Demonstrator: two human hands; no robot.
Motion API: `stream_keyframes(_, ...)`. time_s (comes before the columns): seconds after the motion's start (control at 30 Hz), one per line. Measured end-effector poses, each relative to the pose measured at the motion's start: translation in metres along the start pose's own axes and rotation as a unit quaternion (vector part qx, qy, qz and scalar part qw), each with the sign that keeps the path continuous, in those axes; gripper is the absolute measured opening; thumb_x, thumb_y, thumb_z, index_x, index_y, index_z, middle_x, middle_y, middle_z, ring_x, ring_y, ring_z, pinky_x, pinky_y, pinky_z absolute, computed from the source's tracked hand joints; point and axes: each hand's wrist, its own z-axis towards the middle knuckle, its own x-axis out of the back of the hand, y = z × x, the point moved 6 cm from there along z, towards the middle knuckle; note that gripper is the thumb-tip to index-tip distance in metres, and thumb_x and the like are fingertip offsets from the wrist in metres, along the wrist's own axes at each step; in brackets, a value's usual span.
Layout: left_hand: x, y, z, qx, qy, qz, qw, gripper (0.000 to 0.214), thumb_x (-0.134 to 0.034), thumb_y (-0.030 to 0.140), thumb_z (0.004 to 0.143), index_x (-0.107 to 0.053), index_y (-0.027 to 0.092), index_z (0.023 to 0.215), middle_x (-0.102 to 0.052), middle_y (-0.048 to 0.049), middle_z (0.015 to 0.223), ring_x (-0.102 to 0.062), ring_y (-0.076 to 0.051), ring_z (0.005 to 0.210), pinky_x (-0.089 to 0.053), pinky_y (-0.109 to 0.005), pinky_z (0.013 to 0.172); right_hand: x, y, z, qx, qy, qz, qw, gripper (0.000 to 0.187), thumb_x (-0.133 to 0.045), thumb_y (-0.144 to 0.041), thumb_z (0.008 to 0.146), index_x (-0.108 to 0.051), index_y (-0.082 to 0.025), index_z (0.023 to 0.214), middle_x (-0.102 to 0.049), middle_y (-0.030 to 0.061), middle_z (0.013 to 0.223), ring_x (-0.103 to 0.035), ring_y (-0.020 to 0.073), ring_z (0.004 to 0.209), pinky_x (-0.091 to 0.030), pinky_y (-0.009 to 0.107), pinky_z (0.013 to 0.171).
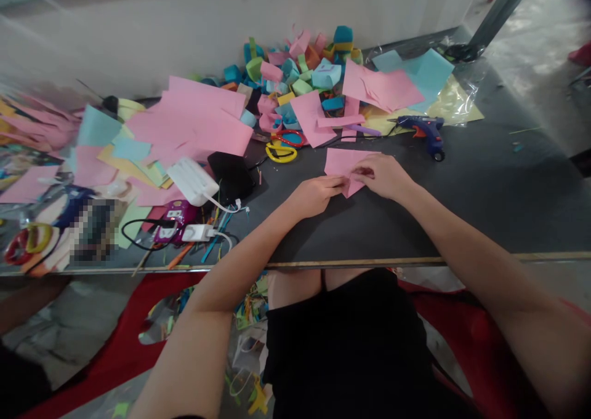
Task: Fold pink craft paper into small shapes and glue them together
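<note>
A pink sheet of paper [345,160], partly folded, lies on the dark table in front of me. My left hand [317,195] is at its lower left side, with fingers pressed together on the edge. From the right, my right hand [386,176] pinches the paper near its middle, thumb and forefinger curled together. The two hands' fingertips are close to each other, and they hide part of the folds. Just beyond the paper to the left are scissors with red and yellow handles [281,154].
Behind stands a heap of small folded paper pieces [295,77]. A blue glue gun [427,133] lies to the right. Leftward are pink sheets [189,117], a white charger [192,181], a black box [229,176] and a purple power strip [178,219] with cords.
</note>
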Motion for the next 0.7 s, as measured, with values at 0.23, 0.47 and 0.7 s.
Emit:
stream_keyframes(0.23,-0.003,0.010,0.002,0.051,-0.032,0.021,0.998,0.049,-0.042,0.002,0.096,-0.069,0.011,0.136,-0.070,-0.0132,0.144,-0.065,-0.020,0.139,-0.055,-0.038,0.118,0.003,0.000,-0.002,0.038,0.040,0.038,0.998,0.018,-0.069,-0.023,0.091,-0.085,-0.024,0.099,-0.083,0.0074,0.100,-0.074,0.0259,0.098,-0.055,0.040,0.090)
stream_keyframes(0.47,-0.005,0.013,0.004,0.081,-0.060,0.032,0.994,0.054,-0.043,0.008,0.096,-0.062,0.010,0.147,-0.065,-0.0154,0.149,-0.061,-0.023,0.142,-0.054,-0.044,0.116,0.019,0.014,-0.004,-0.033,0.182,0.147,0.972,0.031,-0.059,-0.028,0.094,-0.084,-0.021,0.110,-0.082,0.0071,0.094,-0.068,0.0178,0.072,-0.053,0.034,0.072)
stream_keyframes(0.7,-0.006,0.009,0.004,0.091,-0.064,0.013,0.994,0.055,-0.044,0.008,0.095,-0.061,0.009,0.148,-0.064,-0.0153,0.151,-0.059,-0.024,0.143,-0.053,-0.043,0.115,0.006,0.025,0.005,-0.011,0.028,0.122,0.992,0.021,-0.075,-0.030,0.082,-0.087,-0.023,0.098,-0.080,0.0056,0.085,-0.066,0.0175,0.070,-0.051,0.033,0.071)
